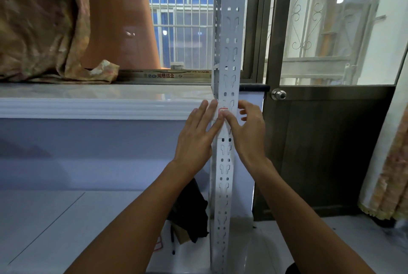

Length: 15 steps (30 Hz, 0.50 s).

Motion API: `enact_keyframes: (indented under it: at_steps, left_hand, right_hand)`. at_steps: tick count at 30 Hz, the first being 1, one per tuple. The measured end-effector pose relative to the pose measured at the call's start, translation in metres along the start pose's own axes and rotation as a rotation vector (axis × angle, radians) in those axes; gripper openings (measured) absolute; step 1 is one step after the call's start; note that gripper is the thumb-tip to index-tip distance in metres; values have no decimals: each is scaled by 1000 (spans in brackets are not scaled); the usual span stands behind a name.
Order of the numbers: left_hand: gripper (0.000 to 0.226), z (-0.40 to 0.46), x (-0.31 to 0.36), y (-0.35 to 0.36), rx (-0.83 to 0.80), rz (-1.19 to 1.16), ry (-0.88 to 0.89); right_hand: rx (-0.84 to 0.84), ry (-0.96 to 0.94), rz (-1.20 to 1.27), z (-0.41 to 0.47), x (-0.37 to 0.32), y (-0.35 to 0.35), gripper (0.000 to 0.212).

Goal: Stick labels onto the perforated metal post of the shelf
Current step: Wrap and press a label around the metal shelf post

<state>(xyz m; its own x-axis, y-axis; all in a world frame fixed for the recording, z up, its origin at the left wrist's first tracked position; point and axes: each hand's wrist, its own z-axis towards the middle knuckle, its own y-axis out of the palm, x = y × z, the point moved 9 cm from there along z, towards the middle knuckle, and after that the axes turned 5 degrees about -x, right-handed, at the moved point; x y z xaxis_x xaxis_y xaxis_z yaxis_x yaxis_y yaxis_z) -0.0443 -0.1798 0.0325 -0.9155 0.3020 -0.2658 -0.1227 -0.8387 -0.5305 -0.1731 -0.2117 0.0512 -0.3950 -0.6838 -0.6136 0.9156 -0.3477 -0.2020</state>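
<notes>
Hands meet on the post [227, 57], at the height of the white ledge [106, 105]. A red-edged label [222, 111] lies on the post's front face. The left hand [196, 139] presses flat, fingers straight, beside and over the label's left edge. The right hand [247, 128] presses its thumb on the label's lower right, its other fingers curled round the post's right edge.

Arms: both forearms bare to the frame's edge, no sleeves showing.
Left hand [199, 134]: bare, no glove, ring or watch.
Right hand [247, 132]: bare, wrist unadorned, nails short.
</notes>
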Motion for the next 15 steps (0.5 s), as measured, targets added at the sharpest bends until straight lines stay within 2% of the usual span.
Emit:
enact_keyframes:
  at_steps: [4, 7, 12, 15]
  left_hand:
    - [62, 1, -3, -4, 56, 2, 24]
    - [59, 1, -4, -7, 77, -19, 44]
    - [66, -2, -6, -2, 39, 27, 80]
    - [60, -1, -5, 0, 29, 14, 62]
  right_hand:
    - [45, -199, -146, -4, -18, -8, 33]
    - [-19, -335, -253, -9, -29, -2, 28]
    - [-43, -411, -367, -12, -33, 3, 23]
    - [-33, -366, -340, -9, -33, 4, 17]
